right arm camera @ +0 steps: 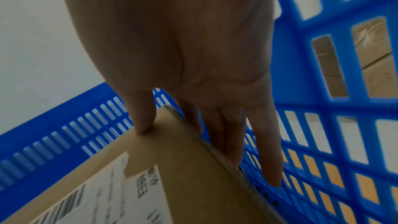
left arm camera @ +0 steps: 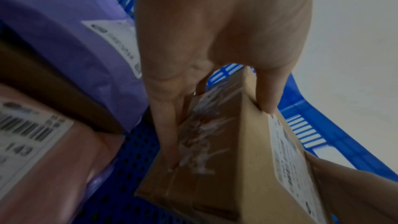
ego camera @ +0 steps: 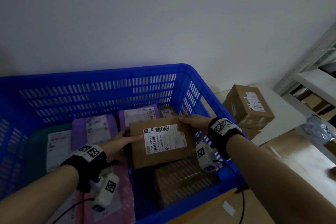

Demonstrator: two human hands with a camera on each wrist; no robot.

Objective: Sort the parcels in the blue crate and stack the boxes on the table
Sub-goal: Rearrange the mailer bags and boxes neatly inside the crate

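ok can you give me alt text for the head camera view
Both hands, the left hand and right hand, hold a labelled cardboard box above a blue crate of purple, pink and green mailer bags. Other cardboard boxes are stacked on the table at right.

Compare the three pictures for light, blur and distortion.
Head view: dim, bluish, the crate rim bowed by the wide lens, box label sharp. Left wrist view: pink parcel smeared. Right wrist view: crate wall blurred, hands close and dark.
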